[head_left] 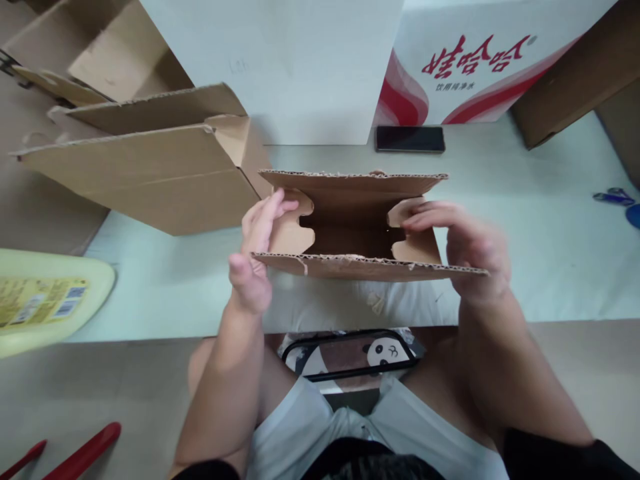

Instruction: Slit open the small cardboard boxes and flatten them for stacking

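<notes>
Folded brown boxes (150, 167) lay at the far left of the desk (525, 227), our left hand (257, 247) gripped the left end of a small cardboard box (355, 223) at the near middle, our right hand (465, 247) pinched its right flap, black phone (410, 139) beyond, blue scissors (615, 197) far right

Brown corrugated box (360, 230), open-topped, side flaps folded inward, upright on table edge.
</notes>
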{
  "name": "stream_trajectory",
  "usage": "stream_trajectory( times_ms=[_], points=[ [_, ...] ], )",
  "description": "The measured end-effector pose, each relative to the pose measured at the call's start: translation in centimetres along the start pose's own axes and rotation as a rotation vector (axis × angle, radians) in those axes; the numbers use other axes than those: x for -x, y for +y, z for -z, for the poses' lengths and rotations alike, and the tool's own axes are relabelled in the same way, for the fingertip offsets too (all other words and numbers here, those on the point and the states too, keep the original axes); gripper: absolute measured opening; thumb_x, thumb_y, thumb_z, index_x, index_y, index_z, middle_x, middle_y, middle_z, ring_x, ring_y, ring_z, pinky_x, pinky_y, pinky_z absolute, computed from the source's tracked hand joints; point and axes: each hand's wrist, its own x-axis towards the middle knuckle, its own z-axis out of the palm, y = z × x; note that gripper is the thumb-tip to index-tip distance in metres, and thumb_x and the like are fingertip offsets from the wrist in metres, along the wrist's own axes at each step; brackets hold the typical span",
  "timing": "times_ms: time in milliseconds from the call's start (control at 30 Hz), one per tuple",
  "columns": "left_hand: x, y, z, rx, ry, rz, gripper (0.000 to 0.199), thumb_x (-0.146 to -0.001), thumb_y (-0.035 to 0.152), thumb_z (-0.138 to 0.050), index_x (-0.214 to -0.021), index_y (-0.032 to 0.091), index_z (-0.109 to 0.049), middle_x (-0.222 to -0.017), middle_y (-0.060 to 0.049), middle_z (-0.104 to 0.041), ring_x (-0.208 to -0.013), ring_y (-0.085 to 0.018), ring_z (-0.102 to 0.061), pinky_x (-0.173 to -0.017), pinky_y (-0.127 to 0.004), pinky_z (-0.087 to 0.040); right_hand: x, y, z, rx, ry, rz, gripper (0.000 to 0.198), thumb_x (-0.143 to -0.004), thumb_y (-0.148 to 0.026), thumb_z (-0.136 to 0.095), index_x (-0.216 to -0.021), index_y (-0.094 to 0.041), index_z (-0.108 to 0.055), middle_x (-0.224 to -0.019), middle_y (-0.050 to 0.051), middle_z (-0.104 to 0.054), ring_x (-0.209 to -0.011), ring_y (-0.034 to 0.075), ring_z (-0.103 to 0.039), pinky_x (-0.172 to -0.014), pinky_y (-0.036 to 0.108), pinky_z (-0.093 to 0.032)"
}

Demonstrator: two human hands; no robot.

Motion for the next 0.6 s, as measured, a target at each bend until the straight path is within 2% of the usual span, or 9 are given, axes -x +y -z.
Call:
stream_trajectory(
  times_ms=[67, 133, 233, 300, 367, 400, 433, 500, 600],
  points=[
    [-0.1, -0.2, -0.1, -0.029, 0.023, -0.041, 0.096, -0.087, 0.092, -0.018, -0.143, 0.029, -0.063, -0.134, -0.01, -0.069, -0.137, -0.034, -0.054, -0.126, -0.054, -0.036, 0.2, 0.5, 0.2, -0.026, -0.089, 0.104, 0.078, -0.093, -0.085, -0.026, -0.106, -0.027, -0.078, -0.108, 0.009, -0.076, -0.12, 0.035, -0.066, -0.112, 0.059, -0.047],
    [-0.2, -0.3, -0.3, -0.084, 0.056, -0.06, 0.078, -0.092, 0.084, -0.038, -0.142, 0.03, -0.062, -0.133, -0.01, -0.069, -0.131, -0.032, -0.06, -0.121, -0.053, -0.042, 0.4, 0.8, 0.1, -0.021, -0.107, 0.129, 0.079, -0.088, -0.09, -0.033, -0.113, -0.028, -0.075, -0.112, 0.009, -0.075, -0.122, 0.036, -0.065, -0.113, 0.06, -0.047],
    [-0.3, -0.5, -0.6, -0.159, 0.092, -0.09, 0.062, -0.094, 0.065, -0.058, -0.146, 0.03, -0.055, -0.139, -0.009, -0.066, -0.133, -0.031, -0.06, -0.12, -0.053, -0.043, 0.8, 1.0, -0.5, 0.027, 0.026, 0.052, 0.052, -0.089, -0.065, -0.065, -0.13, -0.035, -0.063, -0.128, 0.006, -0.068, -0.128, 0.034, -0.062, -0.113, 0.058, -0.049],
    [-0.4, -0.7, -0.9, -0.163, 0.119, -0.128, 0.067, -0.093, 0.061, -0.062, -0.152, 0.032, -0.047, -0.151, -0.009, -0.058, -0.142, -0.032, -0.053, -0.125, -0.053, -0.038, 1.0, 1.1, -1.0, 0.042, 0.111, -0.01, 0.064, -0.086, -0.052, -0.074, -0.144, -0.043, -0.048, -0.154, 0.003, -0.051, -0.143, 0.033, -0.051, -0.116, 0.058, -0.047],
    [-0.4, -0.8, -1.1, -0.149, 0.135, -0.172, 0.073, -0.092, 0.06, -0.064, -0.156, 0.036, -0.039, -0.164, -0.007, -0.044, -0.152, -0.032, -0.043, -0.129, -0.052, -0.031, 1.0, 1.1, -1.1, 0.042, 0.105, -0.046, 0.079, -0.085, -0.053, -0.074, -0.153, -0.049, -0.034, -0.17, -0.001, -0.03, -0.156, 0.034, -0.035, -0.121, 0.06, -0.041],
    [-0.4, -0.8, -1.2, -0.144, 0.132, -0.193, 0.074, -0.092, 0.059, -0.065, -0.157, 0.039, -0.036, -0.168, -0.006, -0.038, -0.155, -0.032, -0.039, -0.131, -0.052, -0.029, 0.9, 1.1, -1.1, 0.039, 0.073, -0.054, 0.081, -0.087, -0.054, -0.072, -0.155, -0.049, -0.03, -0.171, -0.002, -0.027, -0.158, 0.033, -0.031, -0.124, 0.061, -0.038],
    [-0.4, -0.8, -1.2, -0.143, 0.121, -0.209, 0.074, -0.093, 0.058, -0.064, -0.158, 0.04, -0.033, -0.17, -0.004, -0.034, -0.157, -0.032, -0.036, -0.132, -0.052, -0.028, 0.8, 1.1, -1.0, 0.038, 0.034, -0.045, 0.078, -0.088, -0.054, -0.07, -0.155, -0.048, -0.031, -0.169, -0.001, -0.032, -0.158, 0.033, -0.031, -0.126, 0.062, -0.035],
    [-0.4, -0.8, -1.2, -0.168, 0.093, -0.218, 0.068, -0.096, 0.054, -0.061, -0.157, 0.04, -0.035, -0.168, -0.004, -0.039, -0.156, -0.031, -0.037, -0.131, -0.053, -0.029, 0.6, 1.1, -0.6, 0.059, -0.033, -0.006, 0.057, -0.093, -0.05, -0.065, -0.146, -0.042, -0.048, -0.155, 0.003, -0.051, -0.153, 0.033, -0.04, -0.128, 0.064, -0.031],
    [-0.6, -0.7, -0.6, -0.291, 0.034, -0.227, 0.044, -0.101, 0.052, -0.053, -0.14, 0.033, -0.058, -0.147, -0.005, -0.061, -0.148, -0.031, -0.049, -0.13, -0.058, -0.031, 0.4, 1.1, -0.2, 0.123, -0.071, 0.028, 0.028, -0.095, -0.047, -0.061, -0.116, -0.031, -0.07, -0.137, 0.006, -0.063, -0.147, 0.035, -0.049, -0.129, 0.065, -0.029]
  ],
)
